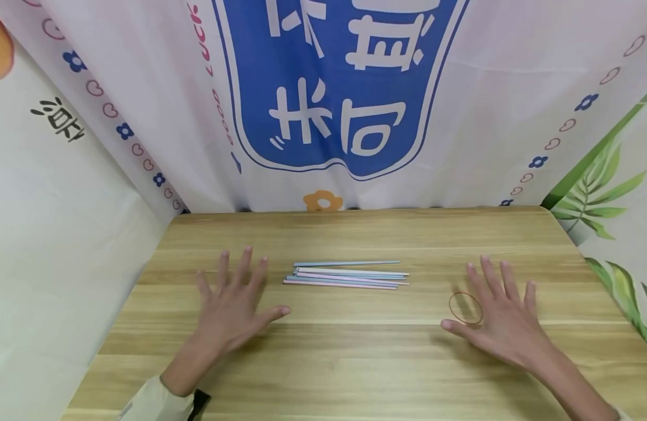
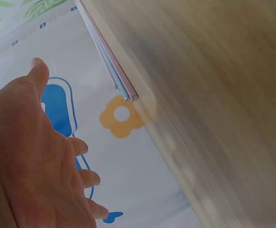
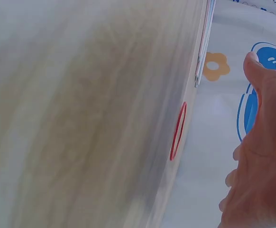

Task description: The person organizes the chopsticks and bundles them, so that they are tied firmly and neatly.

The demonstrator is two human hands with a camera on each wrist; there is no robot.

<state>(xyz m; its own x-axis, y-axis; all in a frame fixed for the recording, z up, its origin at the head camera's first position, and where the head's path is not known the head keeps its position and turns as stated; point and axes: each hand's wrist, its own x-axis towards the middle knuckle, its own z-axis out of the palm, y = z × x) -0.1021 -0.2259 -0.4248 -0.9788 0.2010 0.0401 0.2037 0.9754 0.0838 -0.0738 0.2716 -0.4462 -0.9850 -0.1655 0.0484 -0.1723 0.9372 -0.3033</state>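
Sticks (image 1: 348, 277) between hands (image 1: 230, 311) (image 1: 506, 324) (both spread)

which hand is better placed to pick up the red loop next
Probably the right: the right hand is spread just beside the red loop, while the left hand is much farther from it, nearer the thin sticks.
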